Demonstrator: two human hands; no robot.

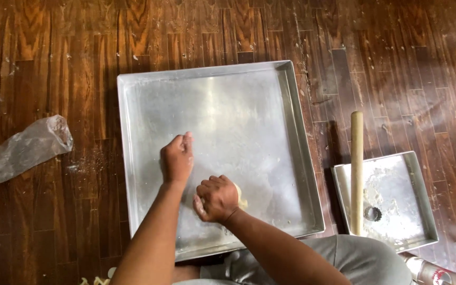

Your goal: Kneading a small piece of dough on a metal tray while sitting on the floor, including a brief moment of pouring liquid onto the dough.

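Observation:
A large square metal tray [296, 132] lies on the wooden floor in front of me. My right hand [216, 199] is closed around a small pale lump of dough [241, 198] and presses it onto the tray's near part. Most of the lump is hidden under the fist. My left hand [177, 158] rests flat on the tray surface just to the left of it, fingers together, holding nothing.
A smaller metal tray [420, 184] dusted with flour lies at the right, with a round metal cutter [372, 213] on it and a wooden rolling pin [357, 169] across its left edge. A crumpled clear plastic bag [27, 148] sits at the left. My knee [365, 258] is below.

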